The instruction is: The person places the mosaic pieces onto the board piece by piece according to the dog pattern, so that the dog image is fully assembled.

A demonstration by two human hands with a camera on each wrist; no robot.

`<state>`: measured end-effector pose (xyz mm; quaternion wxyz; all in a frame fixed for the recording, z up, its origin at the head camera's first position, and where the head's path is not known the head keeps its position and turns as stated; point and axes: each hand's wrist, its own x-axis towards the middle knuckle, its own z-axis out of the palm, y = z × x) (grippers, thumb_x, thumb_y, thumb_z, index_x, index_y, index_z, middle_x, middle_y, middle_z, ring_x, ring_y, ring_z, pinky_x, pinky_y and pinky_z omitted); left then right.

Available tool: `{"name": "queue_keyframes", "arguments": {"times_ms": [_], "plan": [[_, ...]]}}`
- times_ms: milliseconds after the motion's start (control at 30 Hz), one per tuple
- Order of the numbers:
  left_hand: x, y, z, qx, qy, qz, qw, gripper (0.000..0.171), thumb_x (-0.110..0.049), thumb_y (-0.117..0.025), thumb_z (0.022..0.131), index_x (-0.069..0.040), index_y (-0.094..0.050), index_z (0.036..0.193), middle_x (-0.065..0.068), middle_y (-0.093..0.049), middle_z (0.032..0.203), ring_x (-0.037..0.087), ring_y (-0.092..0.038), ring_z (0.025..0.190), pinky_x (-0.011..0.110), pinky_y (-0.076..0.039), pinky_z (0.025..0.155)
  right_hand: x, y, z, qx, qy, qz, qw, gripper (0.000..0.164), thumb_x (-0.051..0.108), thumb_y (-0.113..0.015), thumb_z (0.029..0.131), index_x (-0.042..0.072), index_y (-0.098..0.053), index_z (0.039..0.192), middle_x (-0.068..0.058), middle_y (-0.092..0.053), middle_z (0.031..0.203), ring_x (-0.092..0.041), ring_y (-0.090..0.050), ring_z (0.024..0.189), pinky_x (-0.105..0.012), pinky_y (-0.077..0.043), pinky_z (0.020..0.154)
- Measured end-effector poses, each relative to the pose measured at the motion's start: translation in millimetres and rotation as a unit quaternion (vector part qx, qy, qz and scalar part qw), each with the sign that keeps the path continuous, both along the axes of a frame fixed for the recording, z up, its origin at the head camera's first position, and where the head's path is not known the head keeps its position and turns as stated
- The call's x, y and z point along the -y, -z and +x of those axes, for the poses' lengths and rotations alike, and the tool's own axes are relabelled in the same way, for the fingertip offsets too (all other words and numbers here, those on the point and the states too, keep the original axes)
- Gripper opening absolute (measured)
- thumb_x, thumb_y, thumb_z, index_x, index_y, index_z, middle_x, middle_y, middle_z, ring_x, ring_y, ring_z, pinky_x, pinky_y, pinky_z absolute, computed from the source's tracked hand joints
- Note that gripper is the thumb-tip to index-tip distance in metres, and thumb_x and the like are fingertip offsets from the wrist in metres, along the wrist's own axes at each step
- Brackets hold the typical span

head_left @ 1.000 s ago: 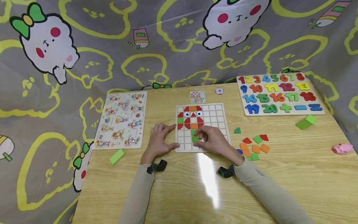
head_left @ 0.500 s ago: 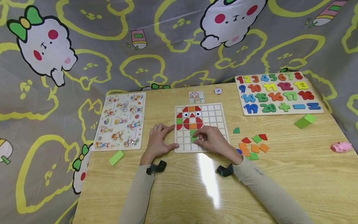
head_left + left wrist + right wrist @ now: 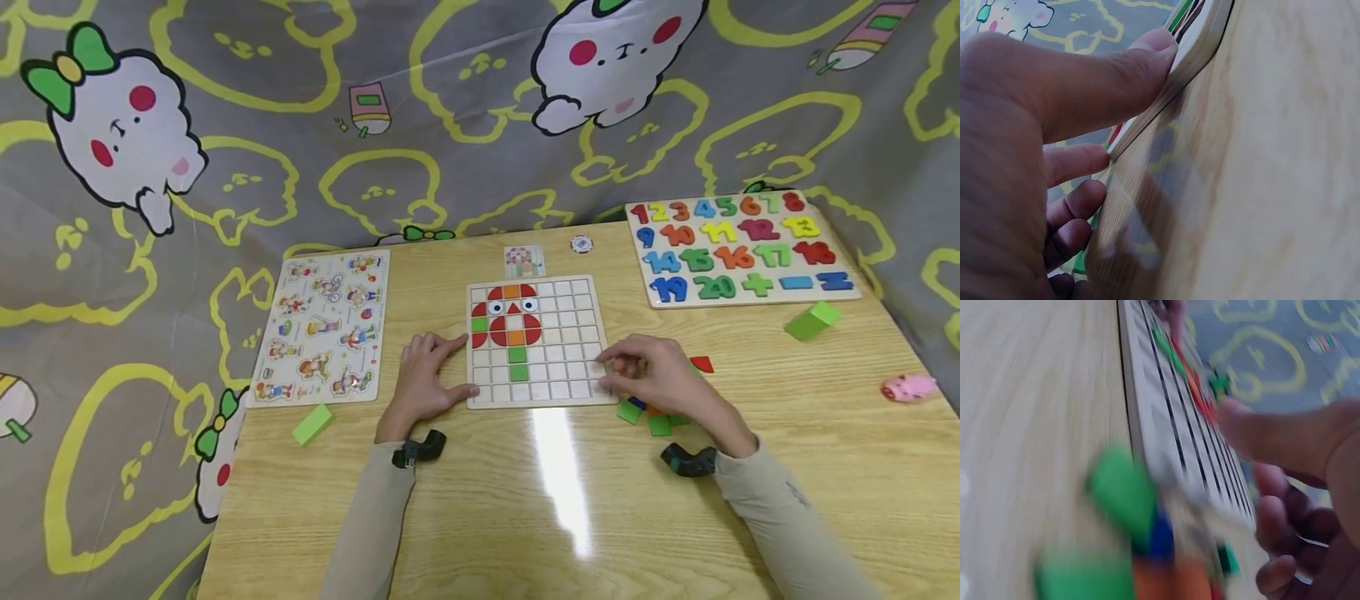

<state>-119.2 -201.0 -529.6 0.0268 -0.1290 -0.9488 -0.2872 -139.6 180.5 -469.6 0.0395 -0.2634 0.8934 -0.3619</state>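
A pale gridded wooden board [image 3: 555, 367] holds red, orange and green tiles at its left, with two eye discs. Two green tiles [image 3: 517, 363] form the lower end of that column. My left hand [image 3: 426, 379] rests at the board's left side, index fingertip on the edge and thumb [image 3: 1147, 69] pressing near the front corner. Just off the board's right edge hovers my right hand [image 3: 660, 375], thumb and fingers apart with nothing between them. Below it lie loose tiles, among them a green tile [image 3: 1124, 490] and a blue tile [image 3: 1161, 534]; the hand hides part of this pile.
A picture card [image 3: 524, 261] and a round chip [image 3: 582, 244] lie behind the board. Left is a figure puzzle [image 3: 307, 350], right a number puzzle [image 3: 750, 250]. Green blocks [image 3: 813, 321] and a pink pig [image 3: 908, 387] also stand on the table. Patterned cloth hangs behind.
My right hand has left the green tiles on the board and moved right, over the loose tiles. Its forearm has uncovered another green tile. The left hand stays at the board's edge.
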Motion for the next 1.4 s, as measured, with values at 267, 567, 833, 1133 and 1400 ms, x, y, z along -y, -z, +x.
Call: {"name": "queue_keyframes", "arguments": {"times_ms": [267, 567, 833, 1133, 1400], "plan": [[6, -2.4, 2.8, 0.001, -0.006, 0.004, 1.0, 0.085, -0.057, -0.08, 0.07, -0.027, -0.053, 0.144, 0.001, -0.049, 0.11, 0.021, -0.038, 0.096, 0.039, -0.027, 0.087, -35, 4.3, 27.2, 0.014, -0.036, 0.05, 0.998, 0.036, 0.032, -0.09, 0.07, 0.018, -0.075, 0.1, 0.008, -0.059, 0.079, -0.01, -0.052, 0.069, -0.023, -0.043, 0.062], [5, 1.3, 3.8, -0.001, -0.004, 0.008, 1.0, 0.084, -0.058, -0.08, 0.071, -0.028, -0.053, 0.144, 0.0, -0.05, 0.109, 0.02, -0.038, 0.095, 0.038, -0.028, 0.087, -26, 4.0, 34.3, -0.001, -0.037, 0.103, 0.994, 0.03, 0.021, -0.09, 0.071, 0.02, -0.075, 0.097, 0.008, -0.059, 0.083, -0.009, -0.053, 0.074, -0.024, -0.044, 0.066], [2, 1.7, 2.5, -0.006, 0.002, 0.007, 1.0, 0.084, -0.058, -0.079, 0.071, -0.027, -0.053, 0.144, 0.0, -0.05, 0.109, 0.02, -0.038, 0.094, 0.038, -0.028, 0.085, -27, 3.2, 32.0, 0.009, -0.026, 0.131, 0.991, 0.032, 0.024, -0.087, 0.074, 0.016, -0.072, 0.101, 0.006, -0.059, 0.088, -0.01, -0.053, 0.078, -0.028, -0.045, 0.069], [0, 0.6, -0.1, -0.012, 0.006, 0.007, 0.9999, 0.085, -0.06, -0.079, 0.071, -0.027, -0.052, 0.145, 0.0, -0.05, 0.11, 0.02, -0.038, 0.095, 0.039, -0.028, 0.085, -27, 1.6, 29.7, 0.006, -0.036, 0.12, 0.992, 0.027, 0.018, -0.086, 0.075, 0.021, -0.068, 0.096, 0.007, -0.06, 0.094, -0.01, -0.055, 0.082, -0.031, -0.048, 0.074], [0, 1.2, -1.0, -0.014, 0.006, 0.003, 0.9999, 0.085, -0.061, -0.078, 0.071, -0.027, -0.052, 0.145, 0.0, -0.05, 0.111, 0.02, -0.038, 0.095, 0.038, -0.028, 0.085, -25, -3.1, 23.4, 0.039, -0.042, 0.037, 0.998, 0.021, 0.009, -0.077, 0.086, 0.016, -0.064, 0.102, 0.008, -0.058, 0.078, -0.007, -0.052, 0.068, -0.022, -0.044, 0.06]]}}
